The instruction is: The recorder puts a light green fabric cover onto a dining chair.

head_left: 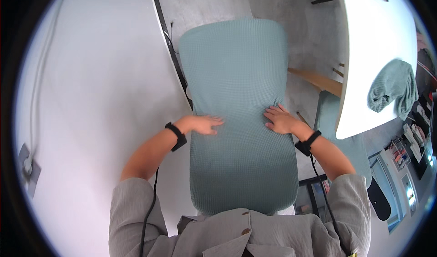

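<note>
In front of me is a chair (pixel 239 166) in a stretchy grey-green fabric cover (pixel 234 66) with a fine waffle texture. My left hand (pixel 205 124) lies on the cover at the left of the chair's narrow middle, fingers stretched toward the centre. Across from it, my right hand (pixel 280 119) rests on the right side with its fingers spread. Small creases gather in the fabric beside the right fingertips. Elsewhere the cover sits mostly smooth over the chair's near and far parts. Neither hand holds anything.
A white wall (pixel 100 75) with a socket and cable (pixel 29 166) stands at the left. To the right, a white table (pixel 373 38) bears a crumpled green cloth (pixel 393 88). Another green-covered chair (pixel 327 111) is partly under it. Grey floor (pixel 309 29) shows beyond.
</note>
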Action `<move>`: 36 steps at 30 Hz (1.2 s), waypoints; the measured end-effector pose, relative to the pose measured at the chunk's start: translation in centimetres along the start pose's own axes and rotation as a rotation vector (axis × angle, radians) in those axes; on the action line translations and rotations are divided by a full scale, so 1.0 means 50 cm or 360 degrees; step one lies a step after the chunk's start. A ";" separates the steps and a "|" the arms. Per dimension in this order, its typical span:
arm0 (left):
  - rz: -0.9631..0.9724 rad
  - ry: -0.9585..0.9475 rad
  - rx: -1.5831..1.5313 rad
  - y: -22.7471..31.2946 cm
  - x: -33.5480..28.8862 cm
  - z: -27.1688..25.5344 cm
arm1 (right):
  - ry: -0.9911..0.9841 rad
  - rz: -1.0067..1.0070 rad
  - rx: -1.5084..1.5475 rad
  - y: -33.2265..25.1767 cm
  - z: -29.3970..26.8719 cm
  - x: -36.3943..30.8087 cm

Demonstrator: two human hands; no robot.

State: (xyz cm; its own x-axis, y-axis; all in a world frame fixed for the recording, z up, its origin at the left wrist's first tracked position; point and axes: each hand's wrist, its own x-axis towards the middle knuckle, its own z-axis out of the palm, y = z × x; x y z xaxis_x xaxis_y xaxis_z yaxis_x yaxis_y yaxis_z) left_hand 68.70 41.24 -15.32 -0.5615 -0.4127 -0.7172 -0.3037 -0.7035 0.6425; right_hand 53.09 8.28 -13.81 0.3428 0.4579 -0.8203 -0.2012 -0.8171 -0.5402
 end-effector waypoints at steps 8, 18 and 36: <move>-0.0311 0.0553 -0.2056 0.167 -0.259 0.149 | 0.0277 0.0465 0.1758 -0.088 0.025 -0.320; 0.0133 0.1414 -0.2376 0.253 -0.392 0.137 | 0.0764 0.0380 0.2556 -0.169 -0.060 -0.377; -0.0226 0.2929 -0.1036 0.261 -0.352 -0.097 | 0.0446 -0.0219 0.2450 -0.360 -0.146 -0.107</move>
State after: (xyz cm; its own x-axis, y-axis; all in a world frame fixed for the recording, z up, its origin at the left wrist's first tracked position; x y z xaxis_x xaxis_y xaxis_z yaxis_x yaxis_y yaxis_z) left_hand 78.34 36.52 4.41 0.9220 -0.0419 -0.3849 0.2583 -0.6739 0.6922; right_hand 61.57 17.97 1.69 0.5541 0.2758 -0.7854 -0.8015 0.4317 -0.4138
